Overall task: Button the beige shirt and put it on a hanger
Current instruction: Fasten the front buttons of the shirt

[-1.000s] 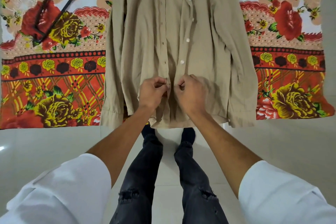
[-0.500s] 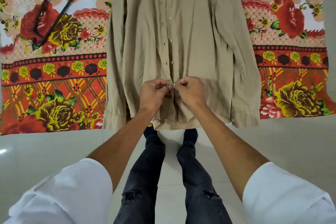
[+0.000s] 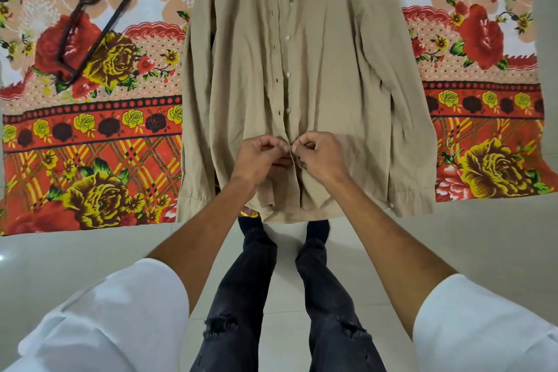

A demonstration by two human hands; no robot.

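1. Beige, lightly creased woven fabric: the long-sleeved shirt [image 3: 317,75] lies front-up on a floral bedsheet [image 3: 90,136], collar end away from the person, hem at the near edge of the sheet and hanging slightly past it.
2. Sleeves lie straight down both sides, cuffs level with the hem.
3. Placket runs down the middle. A column of small white buttons [image 3: 287,74] sits on the right-side panel, with a matching column of buttonholes just to its left. Above the hands the two front edges lie side by side and the visible buttons are not through their holes.
4. Left hand [image 3: 259,157] is pinched shut on the buttonhole edge of the placket near the bottom of the shirt; fingers curled, thumb against forefinger.
5. Right hand [image 3: 320,157] is pinched shut on the button-side edge at the same height. The two hands touch at the fingertips. Cannot tell whether the button under them is through its hole; the fingers cover it.
6. Hanger [image 3: 87,18], dark metal with a curled hook, lies on the sheet well to the left of the shirt, not touching it.
7. No readable brand, label or writing on the shirt. A pale scrap at the collar, cut by the top edge, is illegible.
8. White sleeves, dark ripped jeans [image 3: 241,296] and pale tiled floor [image 3: 453,235] fill the foreground.
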